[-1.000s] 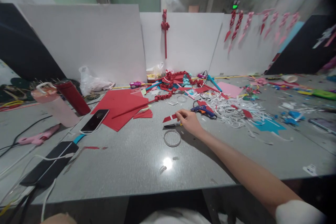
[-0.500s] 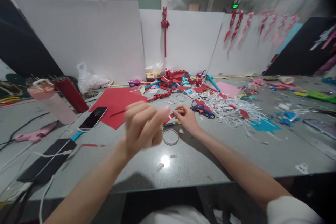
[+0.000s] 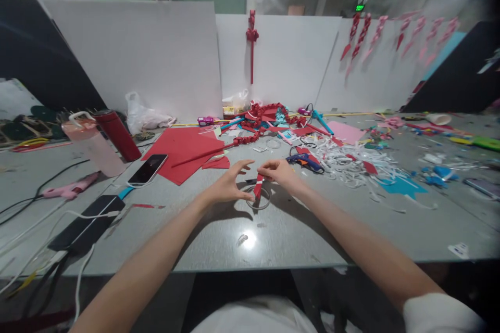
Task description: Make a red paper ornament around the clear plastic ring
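Note:
Between thumb and fingers, my right hand [image 3: 276, 173] pinches a small red paper strip [image 3: 258, 186] with a pale band across it. The strip hangs downward over a thin clear ring [image 3: 261, 207] that lies on the table. Just left of the strip, my left hand [image 3: 231, 183] is open, its thumb and fingers spread apart and curved toward it. The left thumb tip is close to the strip's lower end; I cannot tell whether they touch. A blue glue gun [image 3: 307, 162] lies right of my right hand.
Red paper sheets [image 3: 183, 151] and a phone [image 3: 147, 169] lie to the left, near two bottles [image 3: 94, 145] and a black power bank [image 3: 86, 225]. White paper strips [image 3: 347, 164] are heaped on the right. A red paper chain [image 3: 252, 44] hangs on the white board behind.
My left hand has come down from its raised, curled pose and opened beside the red strip. My right hand still holds the strip, which now hangs more upright. The view has shifted slightly.

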{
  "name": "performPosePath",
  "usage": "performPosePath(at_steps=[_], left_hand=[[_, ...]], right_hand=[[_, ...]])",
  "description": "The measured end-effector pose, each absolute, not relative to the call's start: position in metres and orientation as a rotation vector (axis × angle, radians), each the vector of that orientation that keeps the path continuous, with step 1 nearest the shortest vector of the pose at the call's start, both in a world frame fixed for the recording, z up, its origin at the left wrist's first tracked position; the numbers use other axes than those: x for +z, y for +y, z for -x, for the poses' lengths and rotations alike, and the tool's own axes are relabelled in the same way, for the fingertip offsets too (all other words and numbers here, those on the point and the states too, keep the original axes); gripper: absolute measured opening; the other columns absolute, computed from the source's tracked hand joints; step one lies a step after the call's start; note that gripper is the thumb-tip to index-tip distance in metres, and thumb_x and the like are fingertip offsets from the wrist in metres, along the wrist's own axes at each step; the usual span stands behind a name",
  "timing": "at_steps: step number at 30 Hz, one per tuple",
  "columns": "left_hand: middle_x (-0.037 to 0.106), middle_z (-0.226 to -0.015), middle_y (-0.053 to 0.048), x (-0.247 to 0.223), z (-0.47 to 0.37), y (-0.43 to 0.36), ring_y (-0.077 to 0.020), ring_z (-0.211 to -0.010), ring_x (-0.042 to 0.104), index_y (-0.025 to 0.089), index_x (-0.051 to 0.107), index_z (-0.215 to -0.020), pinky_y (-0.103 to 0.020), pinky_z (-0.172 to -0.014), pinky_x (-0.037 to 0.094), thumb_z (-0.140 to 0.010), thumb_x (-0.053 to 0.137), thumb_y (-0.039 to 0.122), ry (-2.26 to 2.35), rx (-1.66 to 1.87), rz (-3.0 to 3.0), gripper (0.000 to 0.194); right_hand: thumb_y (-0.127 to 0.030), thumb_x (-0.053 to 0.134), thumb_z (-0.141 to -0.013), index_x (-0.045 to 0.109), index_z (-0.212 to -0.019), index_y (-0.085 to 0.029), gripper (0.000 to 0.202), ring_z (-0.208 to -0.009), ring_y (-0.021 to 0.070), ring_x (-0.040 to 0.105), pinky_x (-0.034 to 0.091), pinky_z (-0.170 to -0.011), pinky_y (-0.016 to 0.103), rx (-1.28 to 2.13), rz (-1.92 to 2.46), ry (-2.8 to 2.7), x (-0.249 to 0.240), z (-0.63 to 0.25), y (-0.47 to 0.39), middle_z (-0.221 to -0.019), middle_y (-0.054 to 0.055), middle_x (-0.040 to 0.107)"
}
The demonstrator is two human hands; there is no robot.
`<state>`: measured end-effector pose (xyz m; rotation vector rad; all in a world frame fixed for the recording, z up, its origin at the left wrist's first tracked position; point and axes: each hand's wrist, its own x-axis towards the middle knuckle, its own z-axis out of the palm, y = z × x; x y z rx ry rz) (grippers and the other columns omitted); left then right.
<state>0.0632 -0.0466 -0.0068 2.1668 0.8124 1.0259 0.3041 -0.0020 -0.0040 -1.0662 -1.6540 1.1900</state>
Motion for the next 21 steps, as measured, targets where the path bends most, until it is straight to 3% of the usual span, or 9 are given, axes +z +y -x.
performPosePath(at_steps=[3, 7, 13, 21], left_hand=[[0.051, -0.159, -0.012, -0.005, -0.070, -0.049, -0.0346, -0.139, 0.059, 0.042, 0.047, -0.160, -0.064, -0.121, 0.048, -0.062, 0.103, 0.030, 0.782, 1.035, -2.159, 0.113], [0.055, -0.155, -0.012, -0.010, -0.074, -0.049, -0.0339, -0.134, 0.063, 0.040, 0.047, -0.160, -0.065, -0.119, 0.048, -0.069, 0.098, 0.029, 0.834, 1.005, -2.158, 0.105], [0.053, -0.161, -0.014, -0.014, -0.071, -0.052, -0.0382, -0.147, 0.054, 0.039, 0.043, -0.163, -0.066, -0.125, 0.042, -0.060, 0.105, 0.033, 0.765, 0.953, -2.200, 0.120], [0.061, -0.152, -0.013, -0.016, -0.073, -0.051, -0.0339, -0.134, 0.065, 0.041, 0.044, -0.162, -0.060, -0.115, 0.054, -0.071, 0.099, 0.026, 0.708, 0.937, -2.130, 0.108]], right_hand=[[-0.059, 0.087, -0.071, 0.079, -0.081, -0.016, 0.046, -0.054, 0.0113, 0.053, 0.039, -0.052, 0.025, 1.196, 1.050, -1.639, -0.004, -0.302, -0.005, -0.063, 0.002, 0.070], [-0.057, 0.088, -0.071, 0.079, -0.080, -0.015, 0.043, -0.053, 0.0119, 0.054, 0.040, -0.052, 0.025, 1.222, 1.034, -1.633, -0.004, -0.300, -0.007, -0.062, 0.002, 0.070], [-0.056, 0.091, -0.068, 0.077, -0.079, -0.015, 0.044, -0.052, 0.0121, 0.055, 0.039, -0.051, 0.024, 1.201, 1.078, -1.612, -0.004, -0.300, -0.007, -0.061, 0.002, 0.070], [-0.055, 0.090, -0.070, 0.073, -0.084, -0.017, 0.044, -0.054, 0.0134, 0.058, 0.042, -0.053, 0.024, 1.192, 1.062, -1.584, -0.012, -0.297, -0.005, -0.062, 0.001, 0.070]])
